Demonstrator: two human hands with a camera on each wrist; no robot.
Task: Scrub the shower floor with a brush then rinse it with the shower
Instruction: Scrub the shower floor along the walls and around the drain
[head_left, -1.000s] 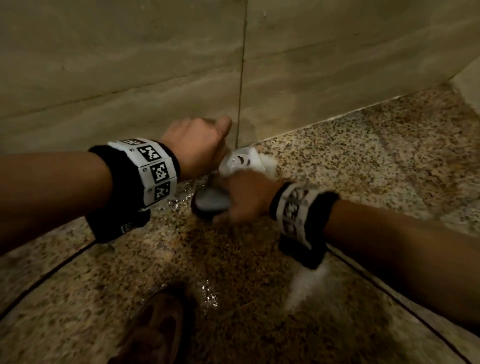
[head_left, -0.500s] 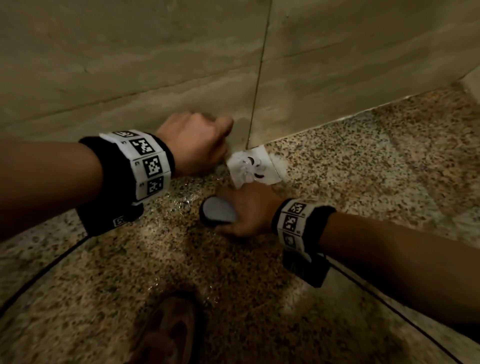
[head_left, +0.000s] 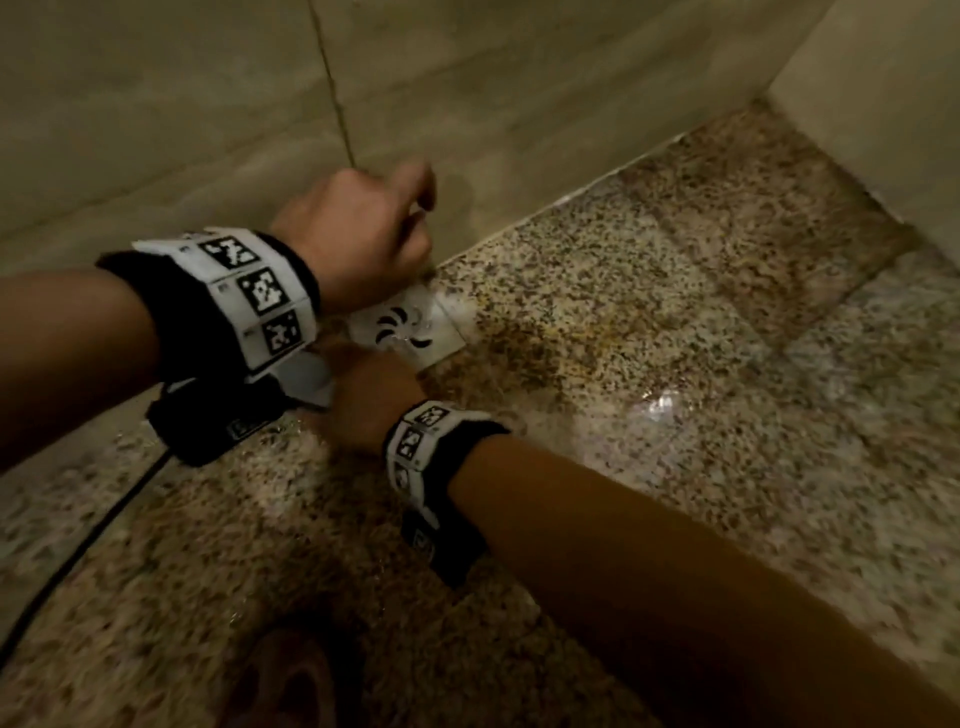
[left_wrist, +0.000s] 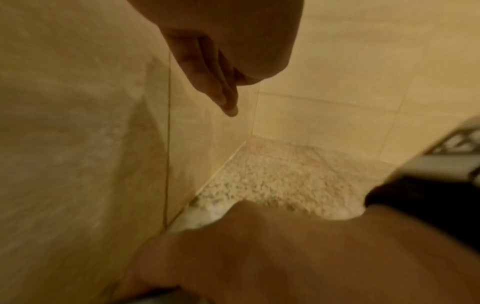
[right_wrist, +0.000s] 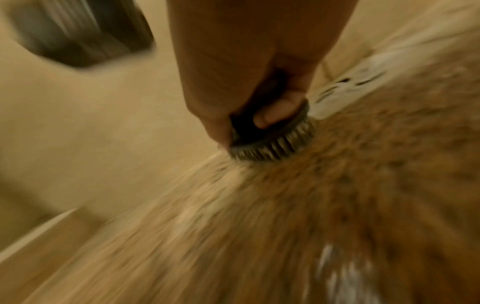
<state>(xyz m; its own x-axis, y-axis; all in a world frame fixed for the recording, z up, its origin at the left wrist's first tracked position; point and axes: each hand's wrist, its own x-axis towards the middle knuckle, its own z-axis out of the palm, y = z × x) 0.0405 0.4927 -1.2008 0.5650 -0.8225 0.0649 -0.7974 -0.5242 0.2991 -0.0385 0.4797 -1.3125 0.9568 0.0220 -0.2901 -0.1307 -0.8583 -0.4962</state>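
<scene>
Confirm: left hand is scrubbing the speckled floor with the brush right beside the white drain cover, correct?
Wrong hand. The right hand grips the brush, bristles on the speckled floor beside the white drain cover; the right wrist view shows it. The left hand holds nothing, up by the wall.

The head view looks steeply down from above at the floor (head_left: 675, 312) where it meets the wall (head_left: 467, 78), with the drain (head_left: 410, 332) near centre. The left wrist view sits low and close, facing along the wall toward the corner. The right wrist view, blurred, hangs just over the floor; it shares the drain (right_wrist: 348, 86) with the head view.
</scene>
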